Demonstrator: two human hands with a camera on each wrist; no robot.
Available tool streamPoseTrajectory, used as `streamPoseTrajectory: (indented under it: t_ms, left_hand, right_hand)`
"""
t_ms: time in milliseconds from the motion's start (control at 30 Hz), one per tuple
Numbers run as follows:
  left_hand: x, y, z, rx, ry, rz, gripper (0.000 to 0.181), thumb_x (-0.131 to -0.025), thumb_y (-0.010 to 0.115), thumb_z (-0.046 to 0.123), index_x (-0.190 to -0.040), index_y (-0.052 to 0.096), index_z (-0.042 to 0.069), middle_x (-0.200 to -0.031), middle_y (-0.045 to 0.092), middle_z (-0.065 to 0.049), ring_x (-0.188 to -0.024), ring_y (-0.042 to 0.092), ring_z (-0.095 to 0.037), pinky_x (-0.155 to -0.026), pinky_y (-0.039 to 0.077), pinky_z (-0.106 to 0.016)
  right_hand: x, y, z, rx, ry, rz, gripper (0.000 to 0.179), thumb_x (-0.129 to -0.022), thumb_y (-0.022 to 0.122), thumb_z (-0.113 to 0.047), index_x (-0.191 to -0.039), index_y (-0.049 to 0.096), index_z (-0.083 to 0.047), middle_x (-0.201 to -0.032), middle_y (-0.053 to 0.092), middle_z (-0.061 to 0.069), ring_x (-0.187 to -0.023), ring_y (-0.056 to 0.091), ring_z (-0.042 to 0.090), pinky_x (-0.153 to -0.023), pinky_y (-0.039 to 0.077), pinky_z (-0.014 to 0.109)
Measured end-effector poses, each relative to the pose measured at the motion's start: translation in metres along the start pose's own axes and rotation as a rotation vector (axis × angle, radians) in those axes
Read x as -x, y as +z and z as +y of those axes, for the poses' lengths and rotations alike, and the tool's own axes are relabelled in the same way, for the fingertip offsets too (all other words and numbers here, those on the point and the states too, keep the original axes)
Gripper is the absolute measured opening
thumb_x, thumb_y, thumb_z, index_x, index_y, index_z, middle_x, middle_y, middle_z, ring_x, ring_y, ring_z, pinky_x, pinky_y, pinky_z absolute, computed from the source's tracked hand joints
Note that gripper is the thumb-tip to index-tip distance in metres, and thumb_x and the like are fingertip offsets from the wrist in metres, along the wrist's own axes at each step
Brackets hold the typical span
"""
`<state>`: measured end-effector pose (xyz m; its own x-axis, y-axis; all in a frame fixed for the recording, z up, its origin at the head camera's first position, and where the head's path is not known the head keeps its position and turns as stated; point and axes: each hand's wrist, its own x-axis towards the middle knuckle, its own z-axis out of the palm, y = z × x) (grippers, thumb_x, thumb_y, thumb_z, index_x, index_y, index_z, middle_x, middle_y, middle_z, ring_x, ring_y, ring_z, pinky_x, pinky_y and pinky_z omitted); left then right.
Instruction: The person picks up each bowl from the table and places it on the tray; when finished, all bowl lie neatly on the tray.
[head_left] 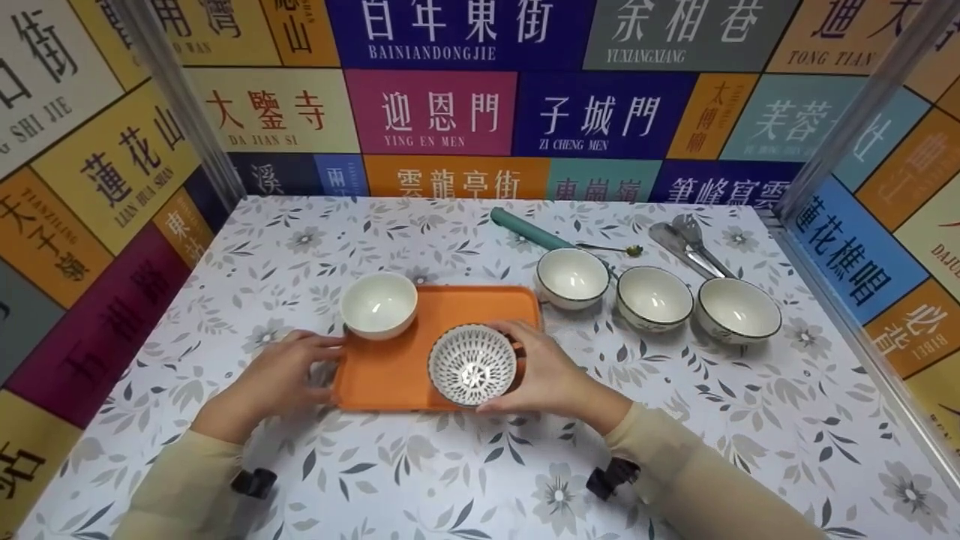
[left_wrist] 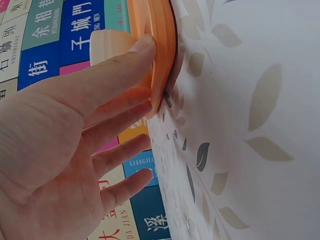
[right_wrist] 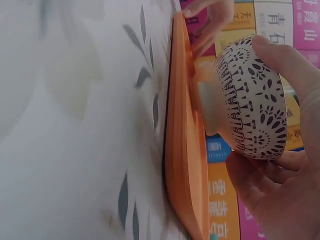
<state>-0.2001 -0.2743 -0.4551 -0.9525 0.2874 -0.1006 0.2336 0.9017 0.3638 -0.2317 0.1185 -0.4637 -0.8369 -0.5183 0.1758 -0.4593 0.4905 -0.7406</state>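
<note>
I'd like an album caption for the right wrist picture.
Right hand grips a patterned bowl over an orange tray, left hand beyond.

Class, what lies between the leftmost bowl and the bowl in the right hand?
Only bare orange tray separates the leftmost bowl from the patterned bowl in the head view.

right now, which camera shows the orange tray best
The head view: it shows the orange tray from above, nearly whole, though a white bowl and a patterned bowl cover parts. The left wrist view catches only a bit of its edge by the left hand; the right wrist view shows one side close up.
</note>
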Motion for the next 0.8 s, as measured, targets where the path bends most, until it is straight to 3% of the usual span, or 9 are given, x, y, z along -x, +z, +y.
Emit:
streamPoseTrajectory:
  t_ms: [367,800]
  left_hand:
    - [-0.001,0.0,-0.002,-0.003,0.0,0.0,0.065,-0.079,0.089,0.027,-0.139,0.067,0.016,-0.155,0.055,-0.003,-0.144,0.045,-0.037,-0.117,0.034,-0.068]
    - [0.001,0.0,-0.002,0.0,0.057,0.036,0.066,-0.077,0.09,0.03,-0.137,0.067,0.016,-0.153,0.057,-0.007,-0.141,0.047,-0.039,-0.114,0.036,-0.071]
  right_hand:
    - [-0.039,0.046,-0.028,-0.051,-0.037,-0.094,0.114,-0.054,0.102,-0.042,-0.151,0.048,-0.016,-0.142,0.057,-0.002,-0.132,0.055,0.018,-0.117,0.044,0.044]
    - [-0.052,0.073,-0.038,-0.071,-0.057,-0.143,0.112,-0.055,0.102,-0.044,-0.15,0.048,-0.017,-0.14,0.058,-0.001,-0.128,0.056,0.015,-0.113,0.047,0.038]
